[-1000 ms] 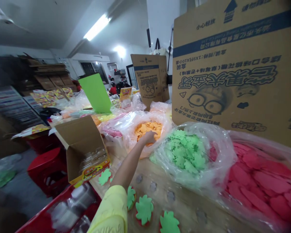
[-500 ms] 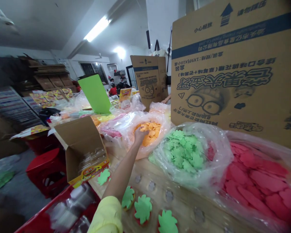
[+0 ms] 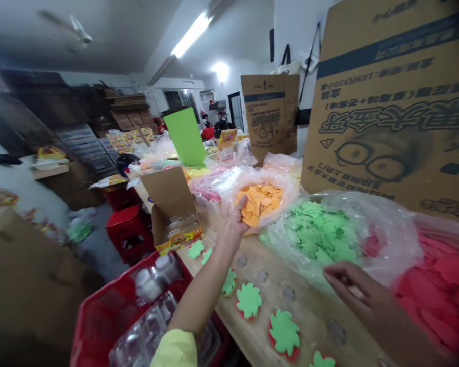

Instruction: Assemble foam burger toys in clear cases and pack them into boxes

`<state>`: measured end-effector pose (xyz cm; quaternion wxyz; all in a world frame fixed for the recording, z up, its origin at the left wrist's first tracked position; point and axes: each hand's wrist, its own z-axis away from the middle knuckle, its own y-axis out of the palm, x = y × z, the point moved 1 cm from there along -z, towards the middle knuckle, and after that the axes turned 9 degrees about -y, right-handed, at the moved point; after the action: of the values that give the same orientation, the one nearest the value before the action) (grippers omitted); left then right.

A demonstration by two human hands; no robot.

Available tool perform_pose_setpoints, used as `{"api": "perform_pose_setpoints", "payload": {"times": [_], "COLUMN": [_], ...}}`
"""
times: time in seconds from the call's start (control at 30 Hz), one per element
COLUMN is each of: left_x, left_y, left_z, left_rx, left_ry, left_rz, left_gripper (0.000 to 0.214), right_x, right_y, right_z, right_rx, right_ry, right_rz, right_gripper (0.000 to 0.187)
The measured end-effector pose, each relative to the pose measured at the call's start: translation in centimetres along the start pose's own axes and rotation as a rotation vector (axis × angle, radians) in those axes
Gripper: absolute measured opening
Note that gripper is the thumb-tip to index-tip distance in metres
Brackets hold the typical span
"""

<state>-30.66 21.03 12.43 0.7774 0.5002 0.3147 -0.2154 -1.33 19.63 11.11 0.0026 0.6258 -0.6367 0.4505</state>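
My left hand [image 3: 237, 216] is closed on soft, flat orange candy pieces [image 3: 251, 210] at the near edge of a clear plastic bag of the same pieces [image 3: 270, 196]. My right hand [image 3: 354, 293], slightly blurred, hovers with curved fingers in front of a bag of green leaf-shaped pieces [image 3: 321, 229]; nothing shows in it. On the table below lie red rounds topped with green leaf shapes, among them one in the middle [image 3: 248, 300] and one nearer me [image 3: 285, 332]. A row of small greyish pieces [image 3: 288, 292] lies beside them.
A bag of red pieces [image 3: 439, 285] stands at the right, before a tall carton [image 3: 390, 117]. At the left are an open display box [image 3: 168, 193], a red crate [image 3: 95, 311] of clear plastic trays and a red stool [image 3: 128, 229].
The view has swung left, shifting things rightward. My left hand has drawn orange pieces to the bag's near edge. My right hand has come into view at the lower right.
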Motion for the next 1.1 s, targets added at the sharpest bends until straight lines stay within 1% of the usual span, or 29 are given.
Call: {"api": "perform_pose_setpoints", "payload": {"times": [0.03, 0.07, 0.17, 0.23, 0.33, 0.4, 0.47, 0.5, 0.6, 0.7, 0.77, 0.83, 0.87, 0.9, 1.03, 1.1], "left_x": [1.2, 2.4, 5.7, 7.4, 8.8, 9.1, 9.1, 8.9, 8.3, 7.6, 7.3, 7.2, 7.2, 7.2, 7.3, 7.5], "left_y": [-0.4, -0.9, -3.0, -4.4, -6.3, -7.4, -8.4, -8.9, -10.5, -12.1, -13.2, -14.1, -14.6, -15.1, -16.8, -17.6], "left_z": [1.3, 2.5, 5.7, 7.3, 9.3, 10.3, 11.2, 11.6, 12.2, 12.4, 12.7, 13.2, 13.7, 14.3, 17.0, 18.1], "left_rx": [0.013, -0.001, -0.083, -0.111, -0.125, -0.139, -0.152, -0.148, -0.11, -0.074, -0.058, -0.061, -0.07, -0.086, -0.127, -0.135], "left_ry": [-0.043, -0.068, -0.085, -0.079, -0.058, -0.03, -0.016, -0.02, -0.055, -0.077, -0.096, -0.112, -0.112, -0.107, -0.094, -0.107], "left_rz": [0.098, 0.161, 0.268, 0.325, 0.393, 0.432, 0.465, 0.478, 0.511, 0.558, 0.591, 0.621, 0.632, 0.641, 0.652, 0.661], "left_gripper": [0.034, 0.032, 0.026, 0.024, 0.022, 0.023, 0.027, 0.032, 0.045, 0.047, 0.044, 0.041, 0.04, 0.039, 0.039, 0.041], "right_x": [0.3, 0.7, 1.8, 2.3, 2.5, 2.7, 3.2, 3.5, 4.7, 5.7, 6.0, 6.1, 6.2, 6.4, 7.6, 8.2], "right_y": [1.3, 2.7, 7.8, 11.1, 14.9, 16.6, 17.7, 18.1, 18.9, 19.7, 20.4, 21.7, 22.6, 23.6, 28.8, 31.5], "right_z": [-1.4, -2.9, -6.3, -7.2, -6.9, -6.4, -6.1, -6.1, -6.4, -7.3, -8.2, -9.4, -10.1, -10.8, -13.3, -14.0], "right_rx": [0.072, 0.096, 0.121, 0.179, 0.298, 0.357, 0.367, 0.367, 0.409, 0.462, 0.445, 0.422, 0.421, 0.431, 0.456, 0.453], "right_ry": [0.006, 0.014, -0.077, -0.121, -0.152, -0.184, -0.186, -0.163, 0.009, 0.193, 0.248, 0.259, 0.237, 0.181, -0.149, -0.217], "right_rz": [-0.066, -0.105, -0.13, -0.08, -0.033, -0.056, -0.132, -0.197, -0.492, -0.744, -0.791, -0.769, -0.74, -0.682, -0.346, -0.263], "right_gripper": [0.022, 0.021, 0.02, 0.021, 0.018, 0.014, 0.014, 0.014, 0.016, 0.022, 0.027, 0.03, 0.03, 0.03, 0.017, 0.011]}}
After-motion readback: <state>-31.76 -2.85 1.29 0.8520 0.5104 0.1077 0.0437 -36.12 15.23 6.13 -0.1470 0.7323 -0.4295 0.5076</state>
